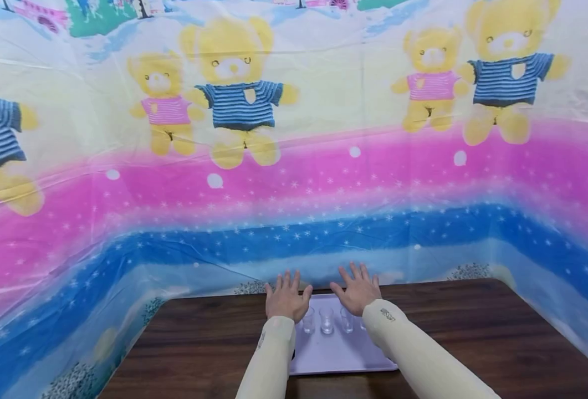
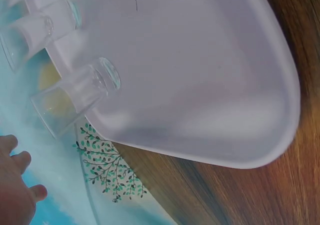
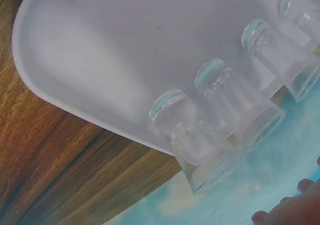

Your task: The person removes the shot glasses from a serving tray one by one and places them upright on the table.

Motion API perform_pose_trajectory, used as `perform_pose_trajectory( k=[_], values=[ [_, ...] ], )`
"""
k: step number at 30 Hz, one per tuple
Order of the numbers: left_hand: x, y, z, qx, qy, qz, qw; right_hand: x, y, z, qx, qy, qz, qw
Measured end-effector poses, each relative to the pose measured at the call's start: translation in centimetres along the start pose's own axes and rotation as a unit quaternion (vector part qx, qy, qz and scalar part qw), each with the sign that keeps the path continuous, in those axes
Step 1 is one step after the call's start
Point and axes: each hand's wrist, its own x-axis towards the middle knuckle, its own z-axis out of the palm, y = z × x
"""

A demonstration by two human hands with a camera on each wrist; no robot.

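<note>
Several small clear shot glasses [image 1: 326,321] stand upright in a row across the far part of a pale lilac tray [image 1: 338,357]. Over the tray's far left corner, my left hand [image 1: 285,299] is held out with its fingers spread, holding nothing. My right hand [image 1: 359,291] is stretched out likewise at the far right, fingers apart. In the left wrist view, a shot glass [image 2: 80,95] is nearest that hand's fingertips. The right wrist view shows a stacked-looking or thick-based glass [image 3: 200,140] at the row's end, with only a few fingertips at the lower right corner.
The tray lies on a dark brown wooden table [image 1: 214,343], which reaches out to both sides. Behind it hangs a curtain [image 1: 313,194] printed with teddy bears and pink and blue bands, close along the table's far edge.
</note>
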Motion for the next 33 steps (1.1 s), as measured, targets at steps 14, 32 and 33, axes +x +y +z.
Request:
perform_pose_trajectory(
  k=[14,32,33],
  values=[
    [0.0,-0.6,-0.9,-0.003,-0.007,-0.009,0.9999,-0.1,0.2,-0.5,0.002,-0.021,-0.002,1.0],
    [-0.2,-3.8,-2.8,-0.103,-0.02,0.086,0.9908,-1.3,5.0,-1.8,0.175,0.009,-0.014,0.984],
    [-0.2,-4.4,-3.1,-0.12,-0.024,0.096,0.9879,-1.5,5.7,-1.9,0.175,0.016,-0.018,0.984]
  ],
)
